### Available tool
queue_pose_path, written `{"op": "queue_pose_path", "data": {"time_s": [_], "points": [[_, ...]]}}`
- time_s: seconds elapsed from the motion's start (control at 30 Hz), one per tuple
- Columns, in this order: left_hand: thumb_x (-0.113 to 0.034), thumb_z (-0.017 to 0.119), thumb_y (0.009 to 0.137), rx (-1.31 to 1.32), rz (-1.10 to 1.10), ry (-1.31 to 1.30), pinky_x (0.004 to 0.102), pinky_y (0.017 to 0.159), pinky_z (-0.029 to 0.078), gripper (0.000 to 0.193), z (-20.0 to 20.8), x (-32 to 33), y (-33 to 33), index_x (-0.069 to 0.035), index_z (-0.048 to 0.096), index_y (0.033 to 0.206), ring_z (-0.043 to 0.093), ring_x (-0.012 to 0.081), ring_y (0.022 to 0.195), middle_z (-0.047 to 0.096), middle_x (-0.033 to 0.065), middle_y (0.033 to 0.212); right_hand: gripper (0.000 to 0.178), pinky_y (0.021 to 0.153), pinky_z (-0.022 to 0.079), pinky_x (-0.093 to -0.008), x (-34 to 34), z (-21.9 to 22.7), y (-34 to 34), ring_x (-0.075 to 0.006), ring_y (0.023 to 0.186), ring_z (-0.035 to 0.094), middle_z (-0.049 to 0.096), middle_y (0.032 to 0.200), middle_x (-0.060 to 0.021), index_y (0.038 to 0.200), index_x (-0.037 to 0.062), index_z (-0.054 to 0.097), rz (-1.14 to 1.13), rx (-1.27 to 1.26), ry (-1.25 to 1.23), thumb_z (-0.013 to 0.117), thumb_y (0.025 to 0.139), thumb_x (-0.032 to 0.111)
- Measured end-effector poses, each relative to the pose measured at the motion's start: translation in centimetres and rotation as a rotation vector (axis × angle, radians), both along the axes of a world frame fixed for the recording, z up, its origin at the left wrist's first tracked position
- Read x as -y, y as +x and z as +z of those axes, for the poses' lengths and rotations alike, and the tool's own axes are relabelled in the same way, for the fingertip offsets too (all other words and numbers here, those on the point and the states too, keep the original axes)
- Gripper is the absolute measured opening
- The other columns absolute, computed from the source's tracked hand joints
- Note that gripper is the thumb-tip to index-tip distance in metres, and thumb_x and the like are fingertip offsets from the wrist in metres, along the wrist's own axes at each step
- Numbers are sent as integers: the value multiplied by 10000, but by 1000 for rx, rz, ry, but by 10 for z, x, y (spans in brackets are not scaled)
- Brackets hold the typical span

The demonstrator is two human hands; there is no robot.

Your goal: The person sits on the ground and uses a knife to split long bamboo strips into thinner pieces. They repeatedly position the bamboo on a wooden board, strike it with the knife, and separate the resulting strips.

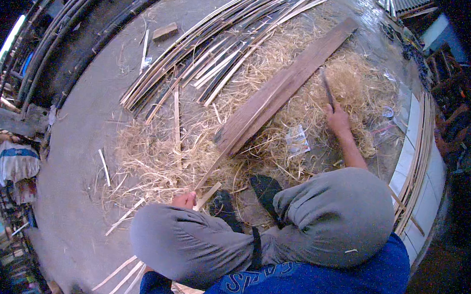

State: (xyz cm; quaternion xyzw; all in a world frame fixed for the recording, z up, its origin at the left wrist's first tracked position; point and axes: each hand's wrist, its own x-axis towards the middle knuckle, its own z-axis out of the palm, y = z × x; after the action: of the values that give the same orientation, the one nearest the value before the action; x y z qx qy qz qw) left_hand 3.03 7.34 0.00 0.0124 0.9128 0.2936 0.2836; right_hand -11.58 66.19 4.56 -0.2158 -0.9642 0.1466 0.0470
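A long, thin bamboo strip (211,170) runs up from my left hand (185,199) onto the near end of a brown wooden plank (290,88). Fingers of that hand are closed on the strip, and my left knee hides part of the hand. My right hand (338,121) grips a knife (327,87), its dark blade pointing away from me beside the plank's right edge. Blade and plank stand apart. Pale curled shavings (353,81) lie under and around the plank, and another short strip (209,195) lies beside my left hand.
Beyond the shavings spreads a bundle of split bamboo strips (198,48). A small wood block (165,31) sits left of it. Dark bamboo poles (113,29) line the far left. More strips (419,158) rest on white tiles at right. A printed packet (297,140) lies among the shavings.
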Motion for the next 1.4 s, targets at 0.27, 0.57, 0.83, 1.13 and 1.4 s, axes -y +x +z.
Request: {"op": "queue_pose_path", "data": {"time_s": [0.27, 0.57, 0.83, 1.13, 1.4], "points": [[-461, 478, 936, 133, -18, 248, 331, 469, 378, 443, 27, -36, -38, -61, 609, 798, 464, 168, 474, 537, 39, 593, 437, 698, 518, -498, 144, -7, 69, -402, 794, 635, 641, 914, -221, 1225, 152, 540, 765, 204, -102, 502, 895, 436], [-504, 448, 945, 205, 193, 498, 299, 510, 433, 532, 0, -61, -55, -10, 619, 844, 521, 116, 518, 562, 39, 587, 391, 686, 522, -492, 156, 1, 59, -391, 803, 638, 648, 942, -185, 1205, 149, 540, 898, 60, -94, 520, 901, 395], [-414, 466, 963, 252, 286, 555, 265, 456, 393, 398, -13, -39, -39, -62, 603, 839, 493, 88, 514, 543, -1, 601, 358, 673, 521, -505, 148, -26, 33, -353, 792, 655, 656, 895, -180, 1180, 184, 555, 651, -94, -282, 497, 910, 412], [-332, 499, 959, 207, 212, 370, 257, 463, 380, 365, -5, -35, -29, -24, 603, 793, 457, 69, 485, 538, 6, 586, 408, 755, 504, -471, 41, 11, -9, -375, 850, 635, 654, 988, -174, 1159, 114, 593, 182, 59, -181, 493, 915, 425], [-338, 524, 921, -325, 43, 92, 440, 598, 451, 325, 20, -85, -35, -26, 596, 868, 563, 401, 633, 581, 204, 694, 414, 722, 504, -488, 152, -7, 67, -397, 846, 627, 649, 910, -209, 1218, 139, 548, 742, 54, -74, 482, 917, 416]]}}
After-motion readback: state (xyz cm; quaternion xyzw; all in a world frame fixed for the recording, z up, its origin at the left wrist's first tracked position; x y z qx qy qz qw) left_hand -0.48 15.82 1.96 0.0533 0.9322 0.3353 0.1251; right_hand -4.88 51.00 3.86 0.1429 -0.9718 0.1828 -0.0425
